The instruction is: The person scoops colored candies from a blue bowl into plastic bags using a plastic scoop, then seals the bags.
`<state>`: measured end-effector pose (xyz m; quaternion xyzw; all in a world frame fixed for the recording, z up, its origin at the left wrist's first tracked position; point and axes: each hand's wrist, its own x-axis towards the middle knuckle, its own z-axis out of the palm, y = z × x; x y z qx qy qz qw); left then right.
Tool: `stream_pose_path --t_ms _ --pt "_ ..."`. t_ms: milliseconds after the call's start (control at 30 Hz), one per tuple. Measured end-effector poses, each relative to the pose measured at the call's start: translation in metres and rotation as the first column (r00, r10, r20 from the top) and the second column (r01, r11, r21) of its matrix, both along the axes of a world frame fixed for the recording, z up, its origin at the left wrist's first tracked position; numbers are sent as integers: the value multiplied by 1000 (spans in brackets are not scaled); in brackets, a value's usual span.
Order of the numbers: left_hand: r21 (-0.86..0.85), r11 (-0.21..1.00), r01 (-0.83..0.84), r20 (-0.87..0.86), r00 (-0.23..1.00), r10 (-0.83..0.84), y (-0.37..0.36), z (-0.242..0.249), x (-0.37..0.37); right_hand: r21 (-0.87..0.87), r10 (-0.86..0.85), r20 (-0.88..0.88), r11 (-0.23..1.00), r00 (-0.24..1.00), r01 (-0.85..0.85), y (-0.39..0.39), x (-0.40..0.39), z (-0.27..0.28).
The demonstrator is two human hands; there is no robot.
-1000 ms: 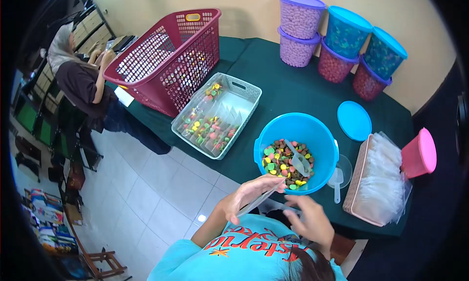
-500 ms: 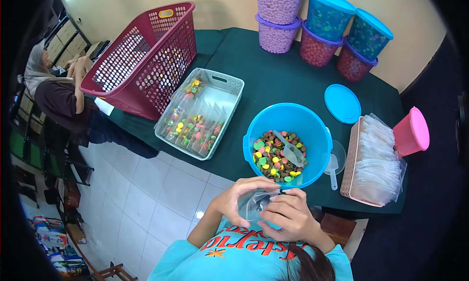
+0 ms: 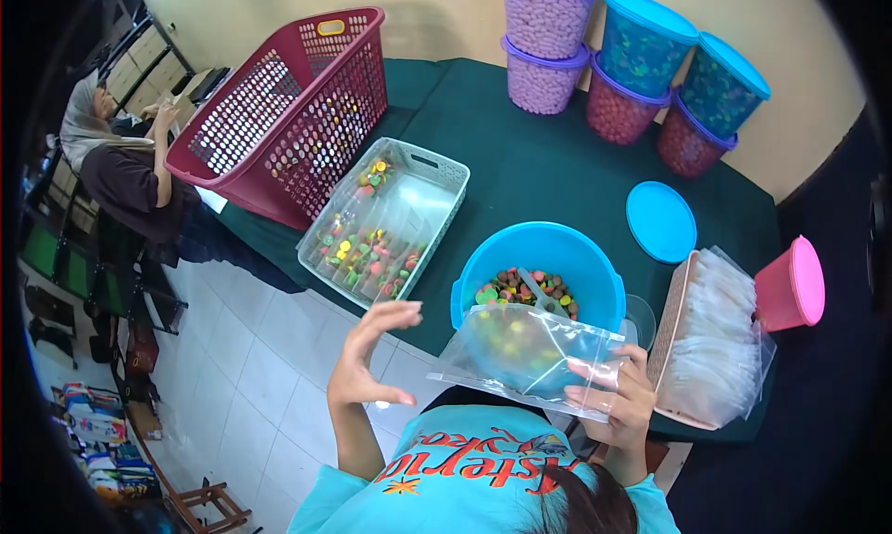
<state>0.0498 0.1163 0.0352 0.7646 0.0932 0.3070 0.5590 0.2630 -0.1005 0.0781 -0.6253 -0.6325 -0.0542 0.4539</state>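
Observation:
My right hand (image 3: 618, 395) grips one end of a clear plastic bag (image 3: 497, 362), with fingers over its front. The bag is spread out flat, tilted across the near side of a blue tub (image 3: 576, 255). Through the bag the tub's contents show blurred. My left hand (image 3: 367, 362), left of the bag and apart from it, has its thumb and fingers spread and holds nothing. Inside the tub lie small brown, green, yellow and pink pieces (image 3: 509, 281) and a translucent scoop (image 3: 534, 288), its lower part behind the bag.
Filled bags (image 3: 372, 260) lie in a pale tray (image 3: 409, 200) beside a maroon basket (image 3: 279, 176). To the right are a blue lid (image 3: 661, 222), a pink basket (image 3: 674, 334) of clear bags and a pink container (image 3: 790, 288). Stacked tubs (image 3: 646, 37) stand behind. A person (image 3: 125, 176) is at far left.
The bag was bunched between both hands; now it is stretched out flat in my right hand. My left hand has let go and moved left, opening its fingers. The view has shifted slightly.

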Motion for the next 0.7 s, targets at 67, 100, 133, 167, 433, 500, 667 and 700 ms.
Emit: stream_pose_path --t_ms 67,100,133,167,433,500,667,700 --pt "-48 999 -20 61 998 23 -12 2 11 24 7 -48 1000 999 -6 3 7 -5" --pt "-12 997 -72 23 997 73 -18 -4 14 48 24 -106 999 994 -19 6 9 -8" --pt "24 992 -124 -14 992 124 -23 -7 19 72 43 -165 997 985 -31 7 11 -11" --pt "33 975 -218 51 975 216 -29 -8 25 70 56 -168 997 984 -44 9 13 -13" --pt "80 945 -318 114 945 308 -34 -8 16 -2 169 -120 985 978 -170 12 33 -17" --pt "108 962 -249 30 969 247 -30 1 12 -35 185 -115 981 976 -190 12 33 -13" --pt "79 991 -109 -63 991 114 -15 33 8 -109 200 8 974 980 -198 14 32 -8" --pt "172 985 -3 -125 992 25 -15 42 16 -136 283 38 952 958 -276 20 26 -5"
